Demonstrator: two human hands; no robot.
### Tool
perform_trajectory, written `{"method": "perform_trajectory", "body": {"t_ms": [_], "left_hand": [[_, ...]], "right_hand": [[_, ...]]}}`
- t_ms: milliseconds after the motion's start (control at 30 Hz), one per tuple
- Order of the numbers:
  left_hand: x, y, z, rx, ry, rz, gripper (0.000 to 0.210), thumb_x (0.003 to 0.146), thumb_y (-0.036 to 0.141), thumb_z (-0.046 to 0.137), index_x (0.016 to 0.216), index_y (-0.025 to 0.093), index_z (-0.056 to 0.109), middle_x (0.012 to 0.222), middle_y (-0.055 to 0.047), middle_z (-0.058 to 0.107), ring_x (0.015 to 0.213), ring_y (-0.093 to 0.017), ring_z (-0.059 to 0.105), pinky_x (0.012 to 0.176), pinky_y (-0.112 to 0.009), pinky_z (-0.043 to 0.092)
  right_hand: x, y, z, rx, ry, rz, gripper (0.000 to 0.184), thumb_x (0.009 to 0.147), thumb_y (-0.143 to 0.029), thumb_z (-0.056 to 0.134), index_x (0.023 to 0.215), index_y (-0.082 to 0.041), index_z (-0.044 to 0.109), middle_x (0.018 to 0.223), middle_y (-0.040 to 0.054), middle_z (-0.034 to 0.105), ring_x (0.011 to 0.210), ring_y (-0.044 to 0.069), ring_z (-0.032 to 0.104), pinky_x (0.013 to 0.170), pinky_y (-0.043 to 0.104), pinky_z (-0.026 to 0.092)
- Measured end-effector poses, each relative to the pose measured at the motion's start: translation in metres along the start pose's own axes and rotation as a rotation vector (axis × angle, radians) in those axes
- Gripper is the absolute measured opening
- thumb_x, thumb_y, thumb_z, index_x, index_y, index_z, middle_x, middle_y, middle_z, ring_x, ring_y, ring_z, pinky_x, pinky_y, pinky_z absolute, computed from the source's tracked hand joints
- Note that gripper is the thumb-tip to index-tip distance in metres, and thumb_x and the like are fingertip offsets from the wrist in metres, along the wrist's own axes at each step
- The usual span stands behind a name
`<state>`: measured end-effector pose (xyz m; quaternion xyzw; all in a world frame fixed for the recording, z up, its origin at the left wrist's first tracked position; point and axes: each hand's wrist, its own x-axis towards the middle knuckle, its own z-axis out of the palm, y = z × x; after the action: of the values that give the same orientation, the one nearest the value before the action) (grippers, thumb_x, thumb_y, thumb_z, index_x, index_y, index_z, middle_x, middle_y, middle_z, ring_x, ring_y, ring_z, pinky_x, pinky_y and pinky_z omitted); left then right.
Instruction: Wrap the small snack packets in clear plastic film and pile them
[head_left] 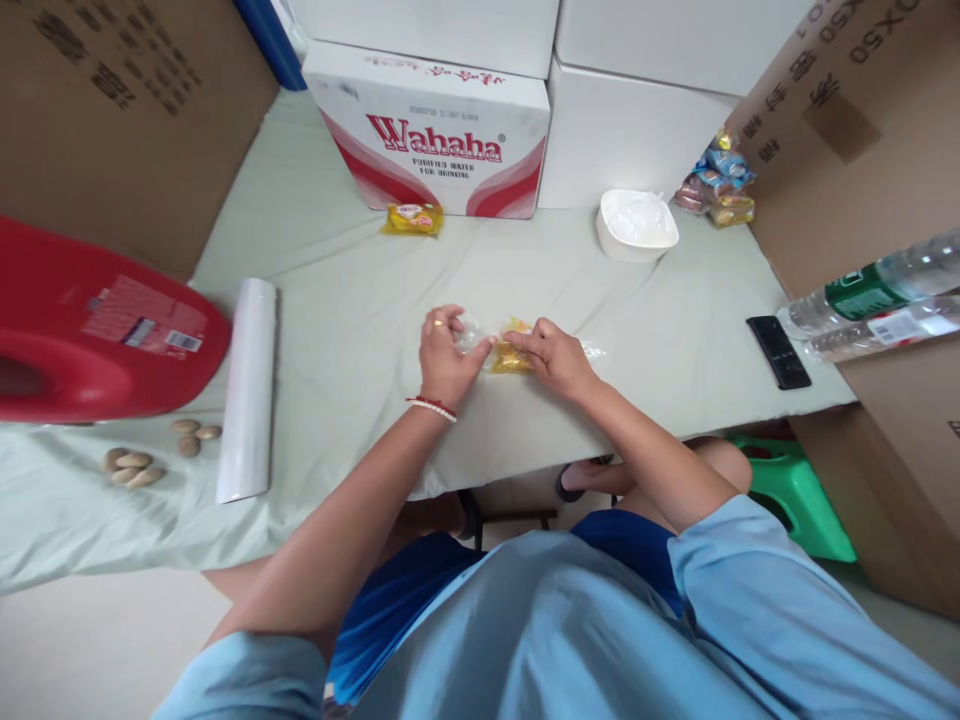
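A small yellow snack packet (510, 360) lies on the pale green cloth, with clear plastic film (474, 335) around it that reaches out on both sides. At its left end, my left hand (446, 355) has the film between thumb and curled fingers; the thumb tip meets the packet's edge. My right hand (559, 358) is closed over the packet's right part, index finger and thumb pressed on it. Part of the packet is hidden under these fingers. Another yellow packet (414, 220) rests against the Wahaha carton (450, 140).
A white bowl (637, 245) with clear plastic inside stands back right, near piled small packets (720, 185). At right are a phone (780, 352) and bottles (870, 300). A white film roll (249, 390), red jug (112, 320) and several stones (135, 465) lie left.
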<state>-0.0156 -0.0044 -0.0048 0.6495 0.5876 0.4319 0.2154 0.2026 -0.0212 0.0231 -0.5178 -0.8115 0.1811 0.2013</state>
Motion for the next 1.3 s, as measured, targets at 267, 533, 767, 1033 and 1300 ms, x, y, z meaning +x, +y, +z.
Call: {"method": "perform_trajectory", "body": {"t_ms": [267,533,767,1033,1300], "left_hand": [[0.031,-0.012,-0.001,-0.719,-0.346,-0.34,0.079,0.054,0.033,0.093,0.128,0.019,0.067,0.105,-0.007,0.07,0.091,-0.02,0.066,0.084,-0.033,0.053],[0.05,-0.001,-0.027,-0.722,-0.213,-0.342,0.025,0.054,0.028,0.088,0.075,0.017,0.08,0.069,-0.001,0.063,0.058,-0.01,0.049,0.055,-0.026,0.037],[0.03,-0.009,-0.066,-0.556,-0.255,-0.138,0.008,0.061,0.025,0.082,0.064,0.021,0.077,0.081,-0.003,0.066,0.072,-0.015,0.06,0.067,-0.03,0.049],[0.011,-0.026,-0.087,-0.151,-0.137,0.072,0.044,0.078,0.033,0.074,0.121,0.026,0.072,0.122,-0.006,0.064,0.111,-0.026,0.062,0.09,-0.041,0.057],[0.048,0.017,-0.048,0.038,-0.216,0.284,0.016,0.087,0.025,0.064,0.093,0.024,0.08,0.087,-0.003,0.067,0.091,-0.022,0.061,0.099,-0.046,0.05]], "right_hand": [[-0.001,0.019,0.008,0.283,0.117,-0.076,0.035,0.107,-0.03,0.05,0.132,-0.031,0.075,0.091,0.001,0.05,0.079,0.015,0.052,0.08,0.027,0.048],[0.0,0.019,0.005,0.395,0.055,-0.116,0.034,0.105,-0.023,0.053,0.129,-0.028,0.077,0.092,0.0012,0.049,0.081,0.014,0.055,0.082,0.028,0.05],[0.001,0.02,0.008,0.33,0.017,-0.14,0.031,0.101,-0.022,0.06,0.123,-0.03,0.08,0.092,0.0009,0.05,0.081,0.014,0.054,0.08,0.027,0.047],[0.0,0.019,0.006,0.31,0.001,-0.131,0.031,0.1,-0.024,0.059,0.121,-0.029,0.08,0.09,0.0006,0.05,0.08,0.015,0.053,0.078,0.026,0.046],[-0.002,0.018,0.006,0.363,0.021,-0.145,0.029,0.102,-0.031,0.058,0.119,-0.028,0.081,0.088,0.0003,0.048,0.078,0.014,0.053,0.078,0.026,0.045]]}}
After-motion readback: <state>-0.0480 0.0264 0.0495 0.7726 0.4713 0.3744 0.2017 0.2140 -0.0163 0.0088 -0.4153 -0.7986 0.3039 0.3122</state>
